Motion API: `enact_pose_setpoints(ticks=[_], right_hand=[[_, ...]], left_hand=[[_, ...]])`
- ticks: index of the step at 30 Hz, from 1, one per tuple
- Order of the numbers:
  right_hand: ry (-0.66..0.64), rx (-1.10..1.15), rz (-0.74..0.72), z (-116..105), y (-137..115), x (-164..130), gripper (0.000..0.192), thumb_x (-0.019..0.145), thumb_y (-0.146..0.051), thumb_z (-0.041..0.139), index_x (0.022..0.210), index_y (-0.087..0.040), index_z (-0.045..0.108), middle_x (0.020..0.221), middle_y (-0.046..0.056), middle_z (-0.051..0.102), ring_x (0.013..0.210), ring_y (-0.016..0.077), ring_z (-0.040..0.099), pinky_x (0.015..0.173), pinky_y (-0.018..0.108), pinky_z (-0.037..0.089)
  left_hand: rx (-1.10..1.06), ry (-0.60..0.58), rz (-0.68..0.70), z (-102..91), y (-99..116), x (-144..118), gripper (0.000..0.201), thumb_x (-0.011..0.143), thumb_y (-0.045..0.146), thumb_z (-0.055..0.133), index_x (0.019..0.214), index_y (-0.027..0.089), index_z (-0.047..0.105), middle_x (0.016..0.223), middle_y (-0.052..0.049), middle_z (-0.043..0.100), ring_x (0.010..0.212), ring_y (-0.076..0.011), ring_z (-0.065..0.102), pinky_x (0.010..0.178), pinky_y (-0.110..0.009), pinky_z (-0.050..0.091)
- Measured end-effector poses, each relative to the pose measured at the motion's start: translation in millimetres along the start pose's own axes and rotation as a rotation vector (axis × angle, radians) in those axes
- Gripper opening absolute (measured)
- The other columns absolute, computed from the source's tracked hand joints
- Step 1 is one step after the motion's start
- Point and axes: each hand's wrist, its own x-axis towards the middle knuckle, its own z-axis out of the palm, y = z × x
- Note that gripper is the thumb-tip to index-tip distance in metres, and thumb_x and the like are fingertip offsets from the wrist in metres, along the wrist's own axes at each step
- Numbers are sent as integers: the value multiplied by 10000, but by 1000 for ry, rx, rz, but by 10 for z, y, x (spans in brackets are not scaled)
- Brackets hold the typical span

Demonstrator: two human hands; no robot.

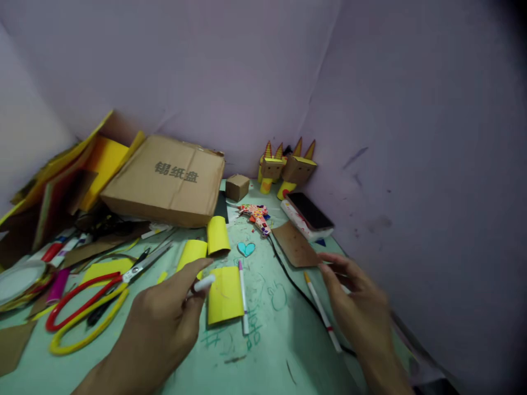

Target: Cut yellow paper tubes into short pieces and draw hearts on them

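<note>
In my left hand (164, 312), thumb and fingers close on a white marker (205, 282); only its pale end shows. Below and beside it lies a curved piece of yellow card (225, 296), with a purple-tipped white marker (244, 302) along its right edge. My right hand (356, 302) has thumb and forefinger at the corner of a brown cardboard piece (295, 244), seemingly pinching it. Something white shows faintly behind those fingers, too hidden to name. An orange-tipped marker (323, 312) lies just left of this hand.
Scissors (123, 280) lie open at left. A cardboard box (164, 181) stands behind. A patterned glue gun (256, 215) trails a black cord (292, 282). A blue paper heart (246, 249), a phone (310, 210) and horned cardboard figures (298, 170) are near the right wall.
</note>
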Motion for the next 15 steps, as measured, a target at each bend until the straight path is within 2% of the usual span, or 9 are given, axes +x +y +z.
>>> enact_pose_setpoints(ticks=[1,3,5,6,8,11,13,15], right_hand=[[42,-21,43,-97,14,37,284,760,-426,566,926,-222,676,877,52,713,749,221,666,708,337,506],[111,-56,122,-268,70,89,304,733,-452,569,899,-223,681,849,53,716,750,230,666,696,332,496],[121,-109,172,-402,160,111,317,716,-470,567,875,-221,681,834,57,721,762,241,669,696,331,486],[96,-153,191,-452,211,109,321,714,-478,561,863,-221,682,813,56,724,755,245,669,687,330,480],[-23,-247,222,-511,305,77,323,720,-484,543,846,-222,682,759,49,722,717,247,668,647,325,465],[-304,-327,208,-493,379,-37,261,750,-426,523,807,-222,675,727,35,716,671,226,658,612,305,436],[-449,-387,182,-419,367,-132,199,766,-364,529,765,-220,666,708,31,708,670,218,650,602,293,412],[-498,-483,176,-322,328,-210,166,779,-324,537,745,-217,660,688,32,698,671,222,639,589,292,379]], left_hand=[[30,-23,-25,75,13,14,270,836,240,429,1031,228,616,833,3,737,650,-148,671,578,-223,457],[170,-95,-95,163,8,59,246,804,261,414,821,226,657,739,-15,726,629,-194,668,543,-268,432],[331,-175,-178,188,-1,110,272,775,277,392,604,222,596,602,-30,675,564,-225,641,487,-290,374],[374,-199,-212,190,3,130,267,761,275,387,582,222,577,574,-33,659,551,-231,633,477,-290,357],[349,-211,-244,199,28,142,243,732,248,386,720,219,628,657,-39,695,605,-234,654,506,-287,386],[225,-196,-220,254,75,87,368,717,230,397,993,224,641,906,-51,741,736,-237,687,596,-294,447],[163,-219,-176,315,85,20,323,753,254,394,933,231,661,927,-49,742,756,-235,687,615,-297,456],[99,-236,-139,380,77,-52,269,785,285,400,791,233,663,815,-38,738,697,-215,674,594,-278,453]])
